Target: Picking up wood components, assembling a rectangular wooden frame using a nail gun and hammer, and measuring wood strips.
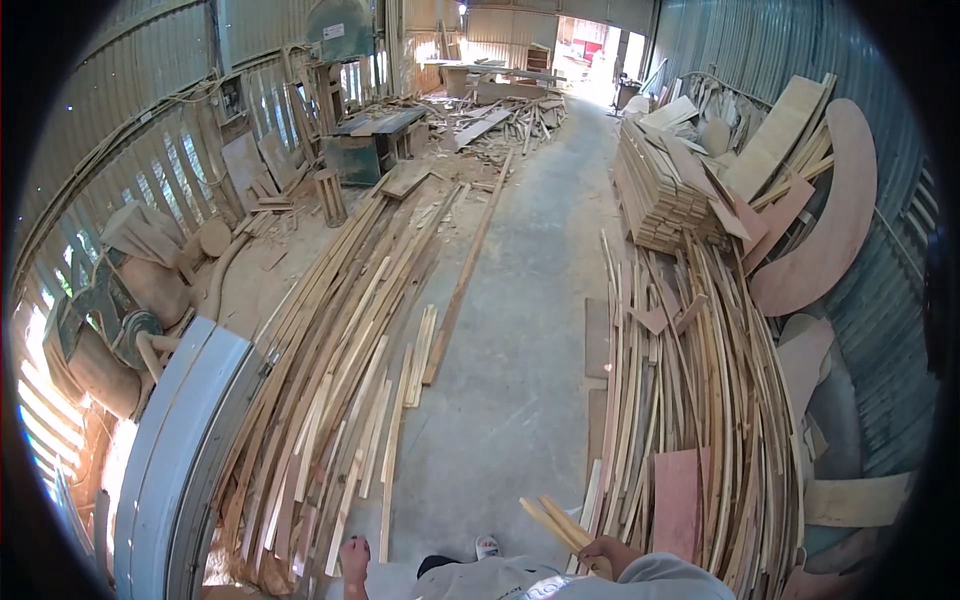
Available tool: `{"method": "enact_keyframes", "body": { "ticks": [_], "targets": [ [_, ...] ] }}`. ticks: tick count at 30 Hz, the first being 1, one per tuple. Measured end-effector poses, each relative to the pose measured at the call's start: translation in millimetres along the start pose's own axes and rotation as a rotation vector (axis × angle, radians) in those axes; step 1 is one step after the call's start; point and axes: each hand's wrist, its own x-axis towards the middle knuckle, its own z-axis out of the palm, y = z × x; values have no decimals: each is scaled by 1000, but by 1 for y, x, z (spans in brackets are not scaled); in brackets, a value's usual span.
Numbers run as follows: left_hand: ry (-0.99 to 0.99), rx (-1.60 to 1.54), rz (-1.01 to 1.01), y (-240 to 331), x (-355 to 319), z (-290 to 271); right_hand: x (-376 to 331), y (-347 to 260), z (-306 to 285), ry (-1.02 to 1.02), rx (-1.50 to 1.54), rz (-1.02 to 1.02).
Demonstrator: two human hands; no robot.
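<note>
At the lower edge, my right hand (pixel 608 553) is closed around a couple of short, pale wooden strips (pixel 556 522). Their free ends point forward and to the left, over the concrete floor. My left hand (pixel 354 556) hangs low with its fingers curled in, and nothing shows in it. Beside it lie the near ends of long timber strips (pixel 335 385), spread in a loose pile on the left. Just right of my right hand is a second heap of long strips (pixel 715 400), with a reddish board (pixel 678 500) on top.
A concrete aisle (pixel 500 350) runs between the piles toward a bright doorway (pixel 590 50). Stacked planks (pixel 665 190) and a curved panel (pixel 830 215) stand on the right. A green machine table (pixel 365 145) and scrap wood (pixel 500 125) lie beyond. Long metal-grey panels (pixel 185 440) are at left.
</note>
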Motion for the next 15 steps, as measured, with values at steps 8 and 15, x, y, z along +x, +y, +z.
{"method": "enact_keyframes", "body": {
  "ticks": [8,15],
  "targets": [
    [-273,-79,-184,52,126,78,55,-96,-28,227,84,290],
    [-420,1015,477,3,130,36,68,-240,-80,31,-176,163]
  ]
}}
